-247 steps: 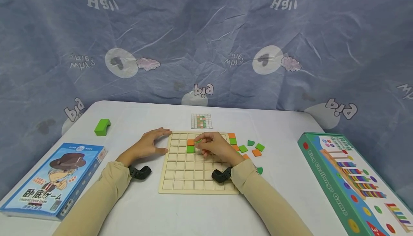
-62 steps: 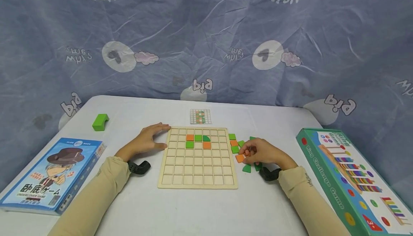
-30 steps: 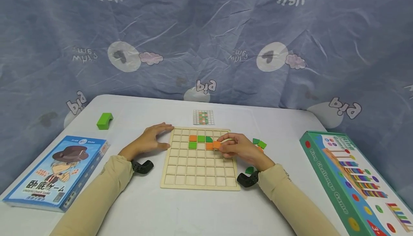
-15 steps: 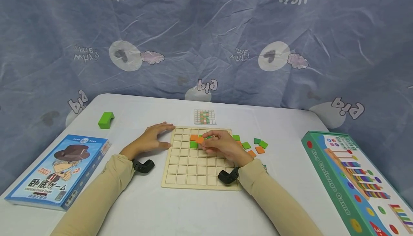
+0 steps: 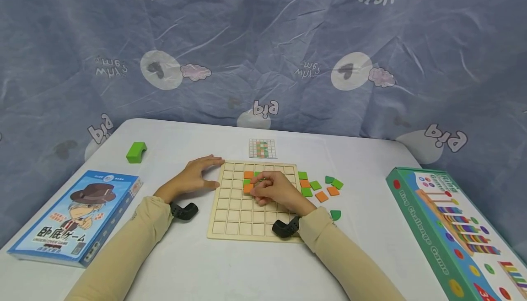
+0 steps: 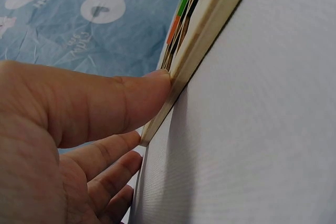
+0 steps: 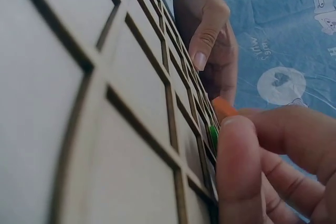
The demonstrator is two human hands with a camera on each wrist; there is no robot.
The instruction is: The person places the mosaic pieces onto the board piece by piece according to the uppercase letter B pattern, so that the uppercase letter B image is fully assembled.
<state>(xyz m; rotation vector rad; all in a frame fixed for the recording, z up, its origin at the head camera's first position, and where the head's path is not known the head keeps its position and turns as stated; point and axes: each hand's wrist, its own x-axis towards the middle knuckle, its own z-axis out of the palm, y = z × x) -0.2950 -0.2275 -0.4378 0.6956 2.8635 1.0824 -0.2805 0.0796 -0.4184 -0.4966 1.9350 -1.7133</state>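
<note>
A wooden grid board lies on the white table. My left hand rests its thumb and fingertips against the board's left edge; the left wrist view shows the thumb touching the rim. My right hand pinches an orange square tile between thumb and fingers, low over the grid. In the right wrist view the orange tile stands tilted close to the board. Another orange tile and a green tile sit in cells just beyond it. The hand hides most of the other placed tiles.
Several loose orange and green tiles lie right of the board, some square, some rounded. A printed pattern card lies behind it. A blue game box and green block stand left, a green-edged box right.
My right hand took the orange tile from the loose pile and carried it leftward over the grid, then slightly toward me. Earlier, further tiles were added to the board. My left hand stays put.
</note>
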